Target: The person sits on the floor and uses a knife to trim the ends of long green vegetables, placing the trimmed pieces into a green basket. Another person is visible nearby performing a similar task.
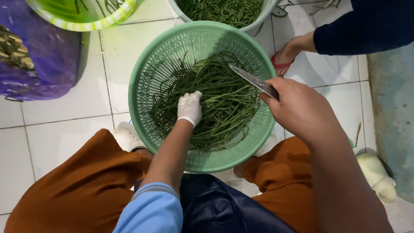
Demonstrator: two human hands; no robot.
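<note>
A green plastic basket [146, 77] sits on the tiled floor between my knees, filled with long thin green stems [224, 99]. My left hand [189, 107], in a white glove, reaches down into the pile and grasps some stems. My right hand [297, 108] is bare and hovers over the basket's right rim, gripping a knife [252, 80] whose blade points up and left over the stems.
A white bowl [258, 23] of cut green pieces stands behind the basket. A green-and-white tub [86, 23] and a purple bag [47, 56] lie at top left. Another person's foot in a red sandal [286, 56] is at upper right. A pale sandal [379, 177] lies at right.
</note>
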